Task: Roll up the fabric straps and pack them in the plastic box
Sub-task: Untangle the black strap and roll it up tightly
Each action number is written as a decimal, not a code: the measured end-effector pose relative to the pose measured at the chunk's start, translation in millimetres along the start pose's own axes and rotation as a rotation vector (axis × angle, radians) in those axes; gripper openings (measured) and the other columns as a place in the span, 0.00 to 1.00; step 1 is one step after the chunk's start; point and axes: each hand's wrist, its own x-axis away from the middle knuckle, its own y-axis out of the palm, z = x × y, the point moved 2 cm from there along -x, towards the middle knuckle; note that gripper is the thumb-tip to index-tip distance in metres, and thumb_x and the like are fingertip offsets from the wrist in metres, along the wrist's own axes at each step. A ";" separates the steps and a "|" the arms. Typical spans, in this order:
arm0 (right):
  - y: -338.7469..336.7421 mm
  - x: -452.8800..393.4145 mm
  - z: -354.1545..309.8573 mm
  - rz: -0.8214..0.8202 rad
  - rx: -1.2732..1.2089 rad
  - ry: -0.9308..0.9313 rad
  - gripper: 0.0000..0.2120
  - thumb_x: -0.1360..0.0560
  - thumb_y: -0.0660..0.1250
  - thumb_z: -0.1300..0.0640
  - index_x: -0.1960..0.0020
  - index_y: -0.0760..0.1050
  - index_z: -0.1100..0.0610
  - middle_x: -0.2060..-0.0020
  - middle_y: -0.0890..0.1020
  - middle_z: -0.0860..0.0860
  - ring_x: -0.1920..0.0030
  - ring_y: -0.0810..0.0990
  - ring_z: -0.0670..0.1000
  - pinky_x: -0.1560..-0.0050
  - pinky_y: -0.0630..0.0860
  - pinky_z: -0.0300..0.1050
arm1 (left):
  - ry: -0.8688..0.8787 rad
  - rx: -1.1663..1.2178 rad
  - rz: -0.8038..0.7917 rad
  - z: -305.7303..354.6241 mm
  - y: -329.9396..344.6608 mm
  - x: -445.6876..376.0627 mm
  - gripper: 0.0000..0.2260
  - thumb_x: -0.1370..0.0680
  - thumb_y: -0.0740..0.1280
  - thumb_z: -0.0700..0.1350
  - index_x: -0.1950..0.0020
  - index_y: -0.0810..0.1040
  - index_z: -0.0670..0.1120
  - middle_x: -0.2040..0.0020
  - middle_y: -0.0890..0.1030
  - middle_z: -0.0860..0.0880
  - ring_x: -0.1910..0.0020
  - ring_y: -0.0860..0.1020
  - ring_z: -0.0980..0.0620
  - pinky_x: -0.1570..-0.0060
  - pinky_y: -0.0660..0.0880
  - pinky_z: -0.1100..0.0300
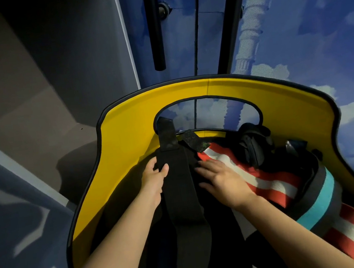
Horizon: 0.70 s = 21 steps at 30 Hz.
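Fingers (165, 168) of left hand (154, 182) curl round the left edge of a wide black strap (180, 190), thumb on top, pinching it. Right hand (222, 179) lies flat w/ fingers spread & straight, palm down, partly on dark fabric, partly on a red/white striped strap (266, 180); it grips nothing.

Head view only. No readable writing or brand anywhere. Black strap runs from the yellow container's (127, 145) handle cutout down toward the viewer, lower end cut off by frame edge. Teal/grey strap (317, 202) lies across the striped one at right. Dark bundle (254, 143) near the far wall, too dim to make out. Both forearms reach in from below, bare.
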 end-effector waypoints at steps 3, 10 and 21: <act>19.5 -2.2 -9.1 -0.425 -0.160 -0.010 0.30 0.21 0.57 0.44 0.23 0.48 0.47 0.24 0.45 0.45 0.25 0.40 0.47 0.26 0.39 0.49 | 0.021 -0.043 0.006 0.1 -4.0 -0.6 0.25 0.21 0.64 0.40 0.26 0.62 0.53 0.26 0.64 0.46 0.27 0.63 0.45 0.32 0.63 0.44; 29.8 5.1 -2.0 -0.440 -0.059 0.262 0.31 0.21 0.48 0.38 0.24 0.40 0.44 0.24 0.39 0.41 0.24 0.37 0.50 0.26 0.42 0.49 | 0.021 -0.098 0.001 -0.4 -16.9 2.1 0.25 0.21 0.63 0.39 0.26 0.62 0.53 0.26 0.63 0.46 0.26 0.61 0.45 0.31 0.61 0.42; 18.5 25.6 18.8 -0.201 -0.098 0.207 0.23 0.18 0.43 0.50 0.23 0.51 0.51 0.24 0.50 0.48 0.23 0.49 0.51 0.27 0.45 0.39 | 0.051 -0.077 -0.022 2.8 1.1 15.3 0.25 0.21 0.63 0.39 0.26 0.62 0.52 0.26 0.63 0.45 0.26 0.61 0.45 0.31 0.61 0.44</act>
